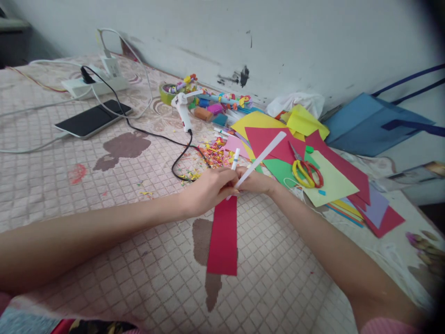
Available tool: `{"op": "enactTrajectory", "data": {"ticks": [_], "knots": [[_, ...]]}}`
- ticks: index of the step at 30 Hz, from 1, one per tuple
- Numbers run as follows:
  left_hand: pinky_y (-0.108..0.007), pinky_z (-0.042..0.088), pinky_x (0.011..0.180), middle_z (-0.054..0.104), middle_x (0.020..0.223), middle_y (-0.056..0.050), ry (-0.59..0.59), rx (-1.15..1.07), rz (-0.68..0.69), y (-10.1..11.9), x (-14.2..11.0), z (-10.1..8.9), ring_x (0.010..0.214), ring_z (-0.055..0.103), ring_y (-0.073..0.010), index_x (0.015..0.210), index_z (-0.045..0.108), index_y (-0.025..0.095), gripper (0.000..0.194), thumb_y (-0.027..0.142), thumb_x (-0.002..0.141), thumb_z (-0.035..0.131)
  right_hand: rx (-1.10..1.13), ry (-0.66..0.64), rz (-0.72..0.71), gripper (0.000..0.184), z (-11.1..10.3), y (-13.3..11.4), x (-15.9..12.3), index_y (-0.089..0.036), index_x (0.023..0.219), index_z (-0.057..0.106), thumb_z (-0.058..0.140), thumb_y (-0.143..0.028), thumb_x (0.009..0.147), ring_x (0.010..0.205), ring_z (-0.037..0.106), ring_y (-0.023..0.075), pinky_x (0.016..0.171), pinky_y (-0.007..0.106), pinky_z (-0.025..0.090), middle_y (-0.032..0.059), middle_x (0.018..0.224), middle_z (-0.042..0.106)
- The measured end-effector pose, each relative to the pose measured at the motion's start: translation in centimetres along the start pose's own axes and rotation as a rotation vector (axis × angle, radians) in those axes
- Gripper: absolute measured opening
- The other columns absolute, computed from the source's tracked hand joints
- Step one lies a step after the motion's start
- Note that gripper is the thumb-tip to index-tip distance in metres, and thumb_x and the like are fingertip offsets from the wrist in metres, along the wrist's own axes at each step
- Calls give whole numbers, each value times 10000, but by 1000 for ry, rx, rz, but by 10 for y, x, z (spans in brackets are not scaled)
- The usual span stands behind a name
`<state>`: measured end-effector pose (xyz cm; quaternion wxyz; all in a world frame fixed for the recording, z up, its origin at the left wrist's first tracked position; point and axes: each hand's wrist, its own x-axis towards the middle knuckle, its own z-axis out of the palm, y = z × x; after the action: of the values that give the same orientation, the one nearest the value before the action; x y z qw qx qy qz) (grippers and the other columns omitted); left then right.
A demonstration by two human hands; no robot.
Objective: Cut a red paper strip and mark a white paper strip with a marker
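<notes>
My left hand [207,191] is closed in a pinch around a slim white pen [236,157] with a blue band, whose upper end sticks up above the fingers. Against it, my right hand [255,181] is closed, its fingers mostly hidden behind the left. A long whitish stick [266,154] slants up to the right across the front of my right hand, its near end by my left thumb. Which hand grips the stick is hard to see. Below the hands, a strip of red paper [223,243] lies on the quilted tablecloth [167,278], its top edge under them.
Colourful paper scraps [217,155] lie just beyond my hands. Yellow-and-red scissors [306,174] rest on coloured sheets [333,178] at right. A white glue gun [182,111] trails a black cord. Further left are a phone [93,119] and a power strip [79,87].
</notes>
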<state>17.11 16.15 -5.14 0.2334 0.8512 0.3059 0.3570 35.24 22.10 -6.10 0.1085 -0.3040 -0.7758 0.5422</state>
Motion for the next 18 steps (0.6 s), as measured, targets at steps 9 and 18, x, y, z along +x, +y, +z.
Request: {"op": "enactTrajectory", "data": {"ticks": [9,18], "knots": [[-191,358,569,531,669,23,2,11,6,1,0,-1,594,473,-83,717,524,126,149,87,795,645,30,108,-26,186,5,-7,0,-170,582,530,664,-279,653,514,451,79,429,180,378,-48,583,522],[-202,347,579,519,660,23,-28,14,-29,1,0,-2,606,471,-97,712,506,138,149,113,822,603,285,739,-8,78,44,6,-48,-189,843,517,552,-255,819,419,367,59,371,162,270,-81,533,442]]}}
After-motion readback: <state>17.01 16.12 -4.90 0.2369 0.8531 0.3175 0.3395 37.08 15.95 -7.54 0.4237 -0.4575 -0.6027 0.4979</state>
